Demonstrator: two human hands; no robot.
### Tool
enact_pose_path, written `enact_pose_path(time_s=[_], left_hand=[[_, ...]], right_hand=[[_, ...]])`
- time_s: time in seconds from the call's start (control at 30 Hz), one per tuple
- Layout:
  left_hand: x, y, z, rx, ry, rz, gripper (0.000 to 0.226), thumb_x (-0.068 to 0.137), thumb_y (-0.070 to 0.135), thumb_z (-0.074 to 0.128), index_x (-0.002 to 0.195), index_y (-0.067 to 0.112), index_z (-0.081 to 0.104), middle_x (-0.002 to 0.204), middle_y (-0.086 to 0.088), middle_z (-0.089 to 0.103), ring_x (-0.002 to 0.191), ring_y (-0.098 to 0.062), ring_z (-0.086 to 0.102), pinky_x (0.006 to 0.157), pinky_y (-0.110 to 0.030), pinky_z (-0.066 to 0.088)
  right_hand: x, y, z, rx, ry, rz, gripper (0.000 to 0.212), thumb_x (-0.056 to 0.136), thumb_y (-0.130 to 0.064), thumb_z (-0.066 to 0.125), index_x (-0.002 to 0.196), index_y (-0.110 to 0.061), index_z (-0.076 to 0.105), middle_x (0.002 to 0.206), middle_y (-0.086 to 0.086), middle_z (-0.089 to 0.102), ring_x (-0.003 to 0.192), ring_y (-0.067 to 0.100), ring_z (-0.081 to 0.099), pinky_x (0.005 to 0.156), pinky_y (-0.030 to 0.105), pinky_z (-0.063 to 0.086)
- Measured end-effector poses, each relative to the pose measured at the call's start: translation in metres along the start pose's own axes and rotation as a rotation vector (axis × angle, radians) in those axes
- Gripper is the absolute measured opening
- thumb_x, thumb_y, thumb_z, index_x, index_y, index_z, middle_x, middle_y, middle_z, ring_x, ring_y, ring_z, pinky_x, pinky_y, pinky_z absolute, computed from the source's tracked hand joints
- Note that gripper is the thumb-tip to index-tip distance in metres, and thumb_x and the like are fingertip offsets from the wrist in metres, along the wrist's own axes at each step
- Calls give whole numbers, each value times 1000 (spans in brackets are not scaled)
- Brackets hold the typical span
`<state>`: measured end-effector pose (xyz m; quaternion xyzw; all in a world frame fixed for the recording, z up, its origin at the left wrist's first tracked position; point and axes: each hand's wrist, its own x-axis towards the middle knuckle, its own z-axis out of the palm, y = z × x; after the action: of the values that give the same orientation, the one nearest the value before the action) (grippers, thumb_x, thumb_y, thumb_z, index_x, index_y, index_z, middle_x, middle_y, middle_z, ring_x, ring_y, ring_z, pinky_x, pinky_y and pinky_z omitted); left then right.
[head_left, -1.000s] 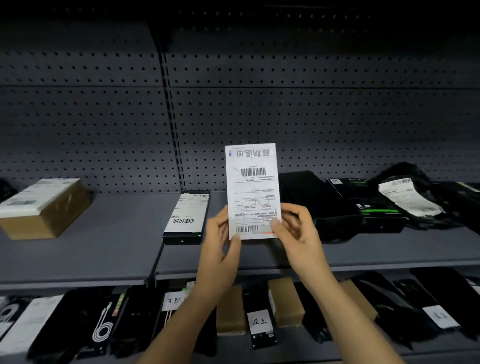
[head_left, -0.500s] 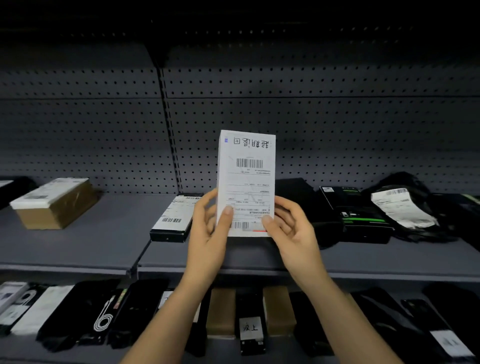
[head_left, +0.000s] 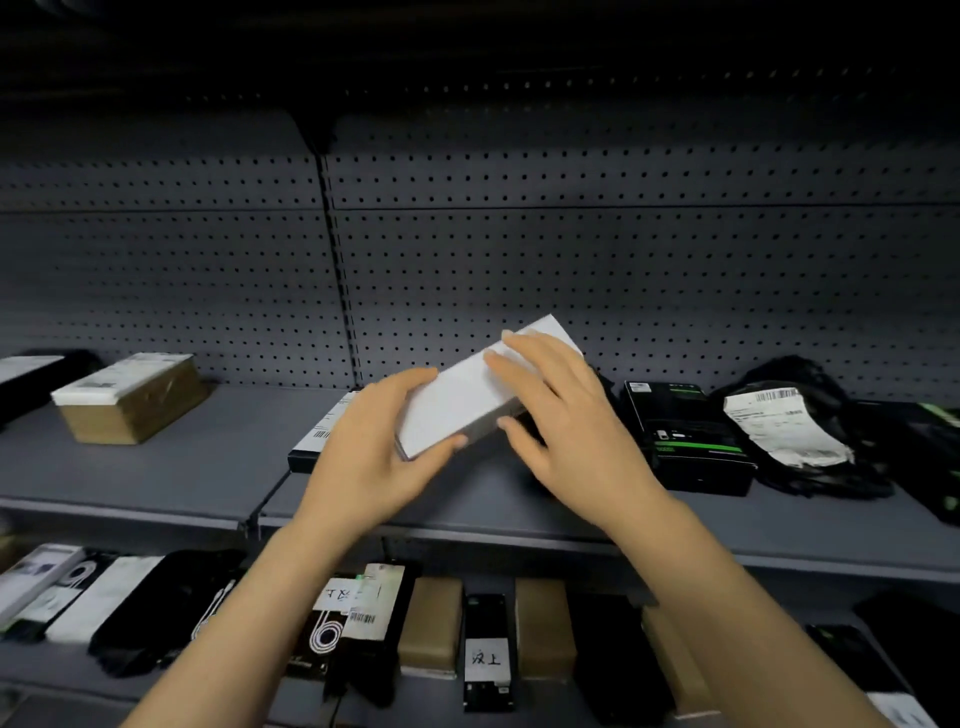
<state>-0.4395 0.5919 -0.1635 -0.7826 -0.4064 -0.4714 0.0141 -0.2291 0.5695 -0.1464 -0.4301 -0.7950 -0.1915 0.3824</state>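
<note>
Both hands hold a white box in the air just above the upper shelf, near its middle; the box is tilted, its far end raised toward the right and its near end low on the left. The left hand grips the near end, fingers curled over the top edge and thumb pressed against the lower corner; the right hand lies across the far half, fingers spread over the top face and thumb tucked against the side, so it clasps the box too.

The shelf is flat grey metal, backed by a grey pegboard split by a dark upright post; the space overhead is dark. On the shelf, a brown carton with a white label sits well to the left; a flat black box with a barcode label lies just behind the left hand; a black box with green stripes stands right of the hands, and beside it a black bag carries a crumpled white slip.

The lower shelf is packed with black packets, tan boxes and a black box with a handwritten tag.
</note>
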Motion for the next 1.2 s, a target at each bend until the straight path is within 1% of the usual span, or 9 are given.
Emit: enact_pose_path(time_s=[0.1, 0.17, 0.3, 0.47, 0.63, 0.73, 0.8, 0.9, 1.2], left_hand=[[3, 5, -5, 75, -51, 151, 60, 78, 53, 63, 125, 17, 55, 118, 9, 61, 98, -9, 50, 79, -14, 36], [4, 7, -8, 89, -71, 207, 58, 80, 51, 65, 125, 16, 55, 119, 9, 61, 97, -9, 50, 80, -16, 37], [5, 9, -11, 114, -78, 251, 53, 83, 43, 66, 127, 15, 56, 124, 8, 58, 104, -13, 51, 90, -14, 35], [9, 8, -18, 212, 55, 220, 52, 87, 36, 65, 132, 12, 55, 140, -4, 48, 127, -20, 45, 108, -15, 27], [6, -8, -27, 285, 126, 213, 48, 90, 34, 60, 131, 11, 56, 128, -6, 55, 114, -22, 51, 97, -22, 36], [3, -23, -31, 328, 133, 219, 43, 90, 35, 59, 126, 10, 59, 117, -5, 59, 105, -21, 53, 87, -30, 41], [3, -35, -32, 370, 116, 229, 40, 91, 36, 55, 121, 11, 62, 111, -4, 61, 99, -22, 53, 80, -33, 43], [5, -52, -33, 409, 68, 264, 36, 91, 36, 53, 115, 11, 64, 104, -3, 62, 91, -24, 54, 74, -34, 41], [14, -96, -32, 353, -27, 352, 30, 89, 35, 56, 107, 14, 66, 98, 0, 61, 86, -22, 53, 73, -31, 36]], right_hand=[[1, 7, -1, -9, -183, 12, 67, 91, -20, 66, 150, -17, 34, 157, 3, 30, 146, 20, 17, 117, 30, 7], [0, 11, -1, 35, -236, 11, 67, 93, -24, 64, 151, -20, 31, 154, 0, 33, 145, 18, 18, 117, 26, 4], [1, 15, -2, 108, -200, 19, 60, 92, -30, 65, 146, -20, 40, 140, -3, 45, 132, 14, 31, 111, 20, 14], [4, 11, 9, 226, -147, 178, 66, 89, -42, 65, 146, -22, 39, 137, -7, 47, 125, 7, 32, 107, 26, 27], [7, -1, 28, 525, -3, 510, 63, 86, -42, 69, 142, -30, 44, 129, -19, 48, 123, 2, 42, 100, 23, 36], [13, -10, 37, 752, 105, 705, 46, 88, -38, 68, 131, -33, 52, 117, -12, 63, 101, -4, 60, 80, 17, 52], [17, -18, 42, 920, 140, 850, 41, 91, -36, 65, 129, -27, 54, 106, -4, 69, 89, 1, 68, 72, 24, 58], [22, -27, 48, 1136, 180, 1037, 39, 92, -36, 62, 128, -23, 55, 94, -2, 75, 85, 13, 73, 74, 41, 61], [30, -54, 65, 1090, 328, 1114, 35, 92, -34, 63, 124, -22, 58, 95, 1, 75, 86, 17, 73, 73, 41, 61]])
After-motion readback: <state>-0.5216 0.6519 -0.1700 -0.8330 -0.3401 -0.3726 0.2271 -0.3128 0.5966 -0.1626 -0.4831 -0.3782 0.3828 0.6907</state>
